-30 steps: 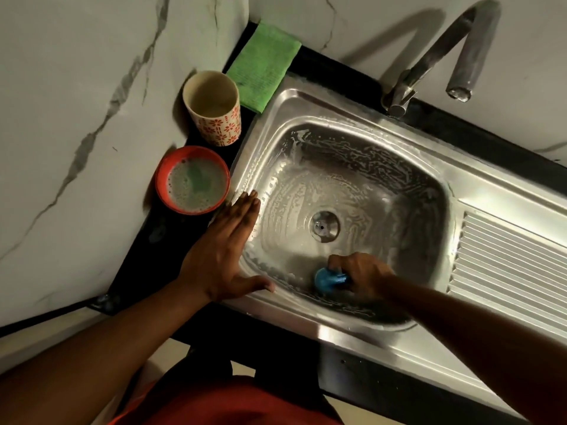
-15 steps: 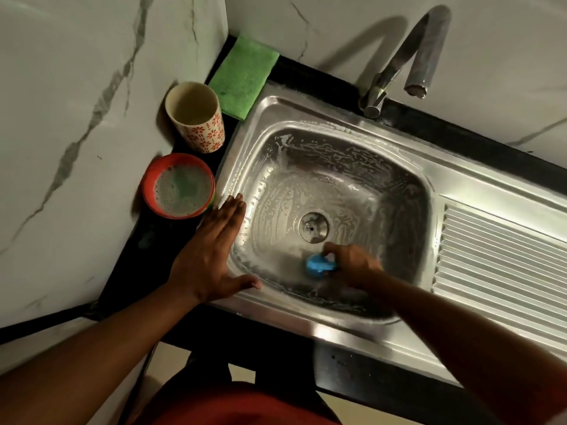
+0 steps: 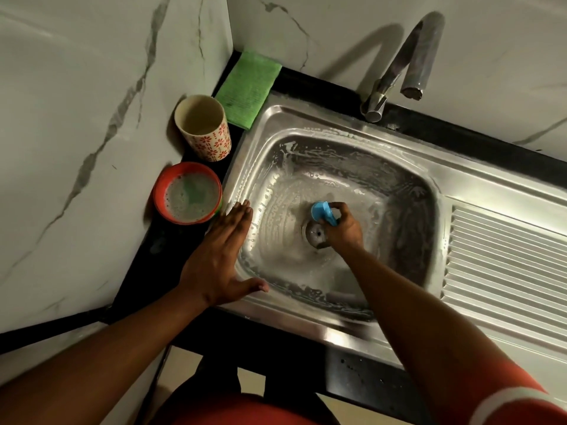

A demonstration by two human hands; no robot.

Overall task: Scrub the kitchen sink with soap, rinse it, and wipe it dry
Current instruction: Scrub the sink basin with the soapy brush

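Head view: blue scrubber (image 3: 323, 211) is clamped in right hand (image 3: 345, 230) beside drain (image 3: 314, 234); flat, open-fingered left hand (image 3: 219, 259) could be slid off soapy sink rim (image 3: 242, 162).

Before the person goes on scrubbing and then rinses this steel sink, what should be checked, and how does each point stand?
1. Blue plastic scrubber gripped in the right hand: ok.
2. Left hand flat on the rim of the stainless steel sink for support: ok.
3. Suds over the whole basin: streaks show on the left and back walls, but the right wall is dark: cannot tell.
4. Round metal drain unblocked: partly hidden by the hand: cannot tell.
5. Curved metal tap off while scrubbing: ok, no water runs.
6. Folded green cloth ready for drying: ok, in the back corner.
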